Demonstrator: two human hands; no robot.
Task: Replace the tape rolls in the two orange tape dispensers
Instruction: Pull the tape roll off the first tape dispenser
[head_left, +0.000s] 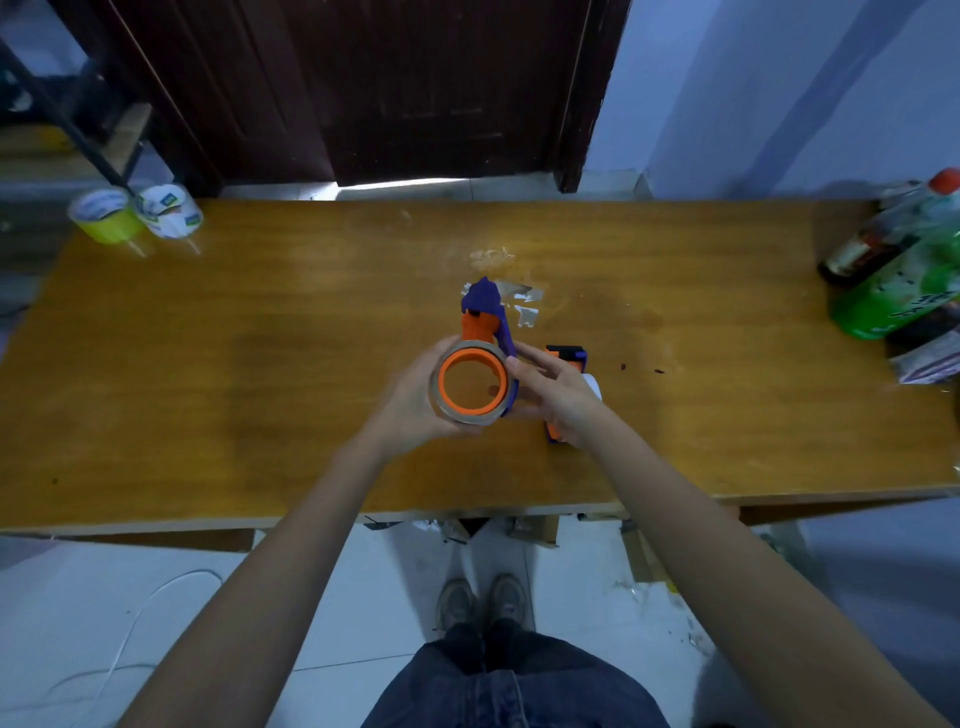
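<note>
An orange and purple tape dispenser is held above the middle of the wooden table. A nearly used-up brown tape roll sits on its orange hub. My left hand cups the roll from the left and below. My right hand grips the dispenser's purple frame from the right. A second orange dispenser lies on the table just behind my right hand, partly hidden by it. Two fresh rolls stand at the table's far left corner: a yellow roll and a white roll.
Bottles, one green, and a packet crowd the table's right end. Scraps of old tape stick to the wood behind the dispenser. A dark door stands beyond the table. A white cable lies on the floor at the left.
</note>
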